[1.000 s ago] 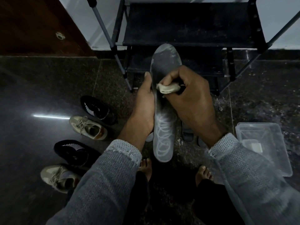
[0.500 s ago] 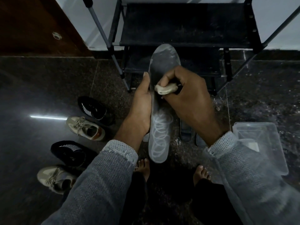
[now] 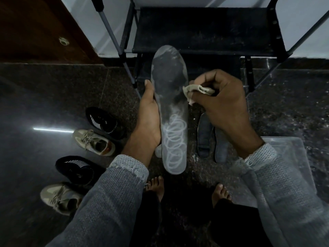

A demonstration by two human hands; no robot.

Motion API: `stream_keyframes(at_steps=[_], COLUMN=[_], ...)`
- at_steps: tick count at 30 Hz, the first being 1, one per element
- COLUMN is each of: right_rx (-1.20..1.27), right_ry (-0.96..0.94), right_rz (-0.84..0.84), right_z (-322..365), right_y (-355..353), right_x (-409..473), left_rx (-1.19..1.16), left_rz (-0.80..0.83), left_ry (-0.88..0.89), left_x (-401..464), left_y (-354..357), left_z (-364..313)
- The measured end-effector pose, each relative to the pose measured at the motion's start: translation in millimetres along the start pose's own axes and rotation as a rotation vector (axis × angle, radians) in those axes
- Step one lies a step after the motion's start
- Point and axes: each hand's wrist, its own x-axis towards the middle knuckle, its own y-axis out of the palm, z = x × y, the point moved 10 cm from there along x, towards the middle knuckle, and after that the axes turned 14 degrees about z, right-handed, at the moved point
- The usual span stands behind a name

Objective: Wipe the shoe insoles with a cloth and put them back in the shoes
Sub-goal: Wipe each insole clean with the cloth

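The dark floor (image 3: 44, 97) is carrying four shoes (image 3: 92, 141) at left, two insoles (image 3: 204, 136) mid-frame, a tray (image 3: 292, 148) at right.

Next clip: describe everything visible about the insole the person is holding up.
The insole is long, grey and thin, looking like foam or fabric, with white looping ring prints on its heel half and a dark smudged patch toward the toe. It is held above the floor, toe end pointing away toward the rack. The left hand grips its left edge; the right hand holds a crumpled cloth at its right edge.
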Motion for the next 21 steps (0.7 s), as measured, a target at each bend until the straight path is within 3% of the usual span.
stream_keyframes(at_steps=[9,16,21], right_rx=[0.032,0.047,-0.005], right_ry=[0.096,0.062,0.055], right_rz=[0.107,-0.013,-0.051], right_z=[-15.1,-14.1,-11.0], right_y=[18.9,11.9,8.0], right_x=[-1.9,-5.3,-7.0], left_rx=[-0.065,-0.089,-0.007], left_rz=[0.085,0.115,0.043], left_ry=[0.012,0.028,0.055], left_x=[-4.8,-7.4,-6.1], left_y=[14.8,22.3,12.1], left_z=[-2.1,-3.7,-5.8])
